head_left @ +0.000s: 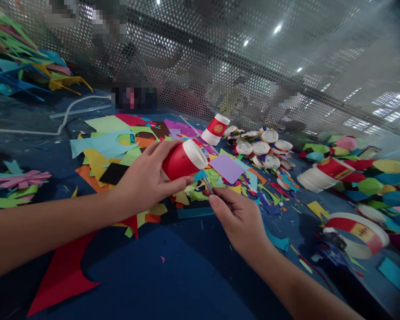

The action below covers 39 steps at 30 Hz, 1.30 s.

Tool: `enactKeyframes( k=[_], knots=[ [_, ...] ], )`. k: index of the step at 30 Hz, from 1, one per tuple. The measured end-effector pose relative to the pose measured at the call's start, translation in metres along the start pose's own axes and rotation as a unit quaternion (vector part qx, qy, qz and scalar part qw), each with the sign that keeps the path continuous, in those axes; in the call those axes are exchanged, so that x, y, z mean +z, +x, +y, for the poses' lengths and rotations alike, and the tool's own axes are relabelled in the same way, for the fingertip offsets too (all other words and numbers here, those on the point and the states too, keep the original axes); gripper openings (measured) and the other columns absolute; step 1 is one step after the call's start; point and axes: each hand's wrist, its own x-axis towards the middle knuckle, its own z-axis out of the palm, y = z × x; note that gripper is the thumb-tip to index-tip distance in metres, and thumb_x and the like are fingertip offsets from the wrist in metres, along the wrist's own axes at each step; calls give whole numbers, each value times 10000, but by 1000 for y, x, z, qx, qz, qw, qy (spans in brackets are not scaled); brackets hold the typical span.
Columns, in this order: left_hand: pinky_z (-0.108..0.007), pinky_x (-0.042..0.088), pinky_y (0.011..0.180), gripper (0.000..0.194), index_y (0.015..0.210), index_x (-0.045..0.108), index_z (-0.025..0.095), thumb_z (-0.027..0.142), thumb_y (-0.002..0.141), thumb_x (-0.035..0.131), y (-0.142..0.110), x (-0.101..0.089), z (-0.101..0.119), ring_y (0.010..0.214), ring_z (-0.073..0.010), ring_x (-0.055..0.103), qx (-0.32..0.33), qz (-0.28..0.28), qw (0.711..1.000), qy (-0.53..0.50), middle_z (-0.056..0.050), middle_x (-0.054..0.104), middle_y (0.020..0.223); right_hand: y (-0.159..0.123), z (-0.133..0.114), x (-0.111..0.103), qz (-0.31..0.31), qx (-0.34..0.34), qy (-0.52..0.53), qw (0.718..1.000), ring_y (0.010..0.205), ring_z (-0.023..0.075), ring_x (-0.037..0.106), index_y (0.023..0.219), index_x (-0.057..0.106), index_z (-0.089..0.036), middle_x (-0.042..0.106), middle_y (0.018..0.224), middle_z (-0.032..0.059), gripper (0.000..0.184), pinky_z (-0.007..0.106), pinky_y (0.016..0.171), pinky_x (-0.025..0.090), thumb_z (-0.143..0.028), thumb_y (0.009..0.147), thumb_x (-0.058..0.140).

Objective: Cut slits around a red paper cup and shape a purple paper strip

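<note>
My left hand [148, 175] is wrapped round a red and white paper cup [180, 161], which lies tilted with its white end toward the upper right. My right hand [238, 215] is closed on a pair of scissors [206, 181]. Their thin metal blades point up and left, just below the cup's white end; the handles are hidden in my fingers. Beneath both hands lies a heap of coloured paper scraps [103, 142]. A lilac paper square [227, 167] rests just beyond my right hand.
Another red and white cup [216, 129] stands tilted behind the scraps. Several white discs [260, 148] are piled to its right. Farther right are stacked cups [326, 174] and a cut cup ring [380, 238]. A perforated metal screen [200, 58] borders the blue table [173, 275]; a white cable [65, 118] runs at left.
</note>
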Motion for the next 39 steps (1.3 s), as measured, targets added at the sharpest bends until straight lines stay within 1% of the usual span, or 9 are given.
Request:
enactKeyframes(
  k=[4, 11, 14, 17, 19, 22, 27, 33, 39],
  knots=[
    [-401, 525, 902, 655, 1377, 507, 248, 591, 846, 677, 0, -1, 2, 1076, -299, 617, -8, -7, 1000, -17, -62, 617, 1144, 0, -1, -1, -1, -3, 0, 1000, 545, 115, 406, 632, 531, -199, 441, 562, -32, 343, 246, 516, 314, -419, 894, 516],
    [-408, 529, 863, 663, 1368, 524, 223, 597, 842, 674, 0, -1, 2, 997, -290, 623, -9, -3, 1000, -9, -78, 619, 1104, 0, -1, -1, -3, 1, -11, 1000, 555, 115, 400, 609, 497, -201, 454, 580, -25, 368, 253, 525, 311, -433, 894, 515],
    [-410, 536, 850, 676, 1368, 518, 233, 620, 834, 667, -1, -1, 0, 1065, -314, 612, -4, -4, 1000, -11, -97, 606, 1183, 0, -2, 0, -7, 8, -4, 1000, 555, 112, 396, 624, 515, -197, 442, 576, -31, 359, 249, 524, 310, -437, 890, 521],
    [-460, 523, 927, 697, 1382, 509, 236, 633, 829, 657, -2, -1, -2, 1201, -366, 558, 8, 4, 1000, 3, -115, 585, 1256, -1, -1, 0, -9, 14, 13, 1000, 546, 106, 378, 615, 516, -196, 424, 564, -38, 356, 242, 510, 299, -426, 887, 533],
    [-503, 492, 1002, 686, 1395, 505, 228, 602, 840, 656, -3, -1, -3, 1241, -373, 537, 22, 12, 1000, 9, -123, 575, 1275, -2, -1, 0, -8, 14, 19, 1000, 536, 102, 355, 610, 528, -196, 407, 557, -43, 352, 241, 494, 286, -417, 883, 544],
    [-531, 465, 1049, 674, 1405, 498, 221, 566, 848, 658, -5, -2, -3, 1228, -353, 545, 37, 20, 999, 13, -129, 563, 1290, -3, 0, 0, -4, 16, 18, 1000, 517, 100, 339, 616, 553, -197, 396, 544, -47, 344, 244, 476, 273, -419, 878, 559],
    [-545, 454, 1056, 700, 1408, 493, 192, 581, 845, 643, -4, -1, -2, 1222, -352, 538, 27, 12, 999, 21, -145, 567, 1288, 0, 1, 1, -2, 21, 22, 1000, 508, 101, 366, 623, 551, -201, 421, 541, -46, 338, 242, 481, 293, -429, 872, 567],
    [-509, 483, 1018, 747, 1430, 498, 199, 616, 828, 646, -3, 0, -1, 1218, -357, 551, 5, 0, 1000, 10, -138, 595, 1272, 1, 0, 1, -3, 14, 6, 1000, 529, 102, 367, 580, 482, -202, 419, 538, -40, 379, 244, 495, 286, -435, 871, 550],
    [-477, 502, 994, 769, 1431, 505, 225, 652, 807, 646, -2, 0, -3, 1209, -359, 557, -8, -14, 1000, 7, -114, 608, 1294, 1, 1, 1, -1, 11, 5, 1000, 542, 108, 373, 566, 486, -200, 420, 548, -34, 399, 252, 504, 288, -448, 871, 552]
  ],
)
